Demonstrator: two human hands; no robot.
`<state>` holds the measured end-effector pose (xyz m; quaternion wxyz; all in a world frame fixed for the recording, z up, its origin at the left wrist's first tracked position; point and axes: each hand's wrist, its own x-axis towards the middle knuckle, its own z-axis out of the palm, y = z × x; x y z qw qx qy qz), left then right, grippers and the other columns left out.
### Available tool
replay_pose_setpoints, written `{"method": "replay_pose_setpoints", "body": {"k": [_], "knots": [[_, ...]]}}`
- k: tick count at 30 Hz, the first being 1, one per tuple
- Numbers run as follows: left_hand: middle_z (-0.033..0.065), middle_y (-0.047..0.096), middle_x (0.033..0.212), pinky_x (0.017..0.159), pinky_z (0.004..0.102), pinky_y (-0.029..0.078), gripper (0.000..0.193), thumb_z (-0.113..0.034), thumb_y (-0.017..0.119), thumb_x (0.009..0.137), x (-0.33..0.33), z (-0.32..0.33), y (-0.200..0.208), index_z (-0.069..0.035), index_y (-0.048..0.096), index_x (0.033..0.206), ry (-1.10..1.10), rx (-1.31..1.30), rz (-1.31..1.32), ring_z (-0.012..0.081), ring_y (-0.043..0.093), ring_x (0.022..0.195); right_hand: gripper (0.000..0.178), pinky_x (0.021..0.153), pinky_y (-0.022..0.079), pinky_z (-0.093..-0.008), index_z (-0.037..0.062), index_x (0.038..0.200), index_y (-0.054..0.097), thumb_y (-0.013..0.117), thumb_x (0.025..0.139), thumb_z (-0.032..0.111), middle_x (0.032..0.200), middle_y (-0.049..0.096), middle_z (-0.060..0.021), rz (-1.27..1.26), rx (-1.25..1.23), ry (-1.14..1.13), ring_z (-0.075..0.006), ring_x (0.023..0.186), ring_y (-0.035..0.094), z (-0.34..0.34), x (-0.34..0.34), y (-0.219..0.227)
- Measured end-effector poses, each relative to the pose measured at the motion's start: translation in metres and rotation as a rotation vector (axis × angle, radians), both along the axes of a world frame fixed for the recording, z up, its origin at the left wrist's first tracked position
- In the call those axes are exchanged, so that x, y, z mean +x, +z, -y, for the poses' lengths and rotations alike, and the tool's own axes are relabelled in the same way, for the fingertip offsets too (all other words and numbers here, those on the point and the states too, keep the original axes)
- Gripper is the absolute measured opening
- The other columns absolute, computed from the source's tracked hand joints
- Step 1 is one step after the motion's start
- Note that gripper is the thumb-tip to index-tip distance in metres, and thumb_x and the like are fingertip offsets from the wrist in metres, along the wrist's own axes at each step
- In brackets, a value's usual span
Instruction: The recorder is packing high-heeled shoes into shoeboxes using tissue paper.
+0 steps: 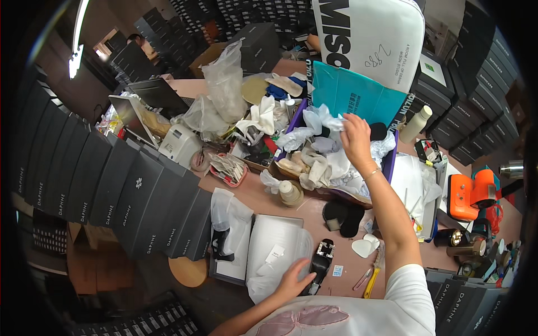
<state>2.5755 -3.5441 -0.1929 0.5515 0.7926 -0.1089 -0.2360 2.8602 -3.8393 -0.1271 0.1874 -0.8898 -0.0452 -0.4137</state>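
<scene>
Two hands are occupied: the right hand (355, 136) is closed on crumpled white tissue paper (328, 120) in the purple box (390, 159), while the left hand (292, 278) is laid flat and open beside the black shoe (319, 267). Stuffing paper appears to be gathered; a firm pinch seems called for.

I see the middle of the frame evenly bright. A ceiling lamp (75, 53) glares at upper left. The fisheye bends the stacked boxes (112, 190) toward the rim, where corners go black. Shadows are soft; the far background is dim.
</scene>
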Motion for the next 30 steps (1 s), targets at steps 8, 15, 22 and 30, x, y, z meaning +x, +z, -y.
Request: {"method": "replay_pose_setpoints", "body": {"k": [8, 15, 22, 30], "knots": [[0.0249, 0.024, 0.147, 0.111, 0.0455, 0.022, 0.111, -0.039, 0.081, 0.069, 0.127, 0.018, 0.125, 0.000, 0.011, 0.146, 0.062, 0.123, 0.835, 0.0390, 0.023, 0.137, 0.029, 0.078, 0.047, -0.0247, 0.0002, 0.111, 0.061, 0.057, 0.095, 0.024, 0.101, 0.065, -0.0020, -0.721, 1.552, 0.725, -0.0070, 0.088, 0.058, -0.051, -0.138, 0.030], [0.0096, 0.055, 0.123, 0.087, 0.0286, 0.046, 0.050, 0.001, 0.062, 0.082, 0.139, -0.028, 0.100, -0.001, 0.047, 0.130, -0.085, -0.349, -0.257, 0.0145, 0.057, 0.102, 0.030, 0.073, 0.046, -0.0259, 0.0006, 0.093, 0.060, 0.076, 0.077, 0.020, 0.088, 0.062, -0.0006, -1.047, 0.850, 0.664, -0.0089, 0.081, 0.055, -0.018, -0.186, 0.024], [0.0035, 0.064, 0.087, 0.069, 0.0269, 0.048, 0.034, 0.000, 0.066, 0.076, 0.097, -0.121, 0.046, -0.001, 0.063, 0.110, -0.250, 0.473, 0.116, 0.0112, 0.060, 0.079, 0.037, 0.064, 0.044, -0.0315, 0.0000, 0.086, 0.059, 0.080, 0.068, 0.024, 0.073, 0.060, -0.0126, -1.147, 0.403, 0.705, -0.0206, 0.066, 0.054, -0.011, -0.231, -0.012], [0.0044, 0.061, 0.082, 0.067, 0.0255, 0.047, 0.021, 0.004, 0.067, 0.070, 0.037, -0.177, 0.025, -0.001, 0.060, 0.090, 0.372, -0.073, -0.293, 0.0109, 0.058, 0.075, 0.019, 0.063, 0.043, -0.0291, -0.0002, 0.083, 0.060, 0.068, 0.083, 0.018, 0.071, 0.057, -0.0031, -1.109, 0.900, 0.509, -0.0101, 0.068, 0.051, -0.051, -0.313, -0.082]]}}
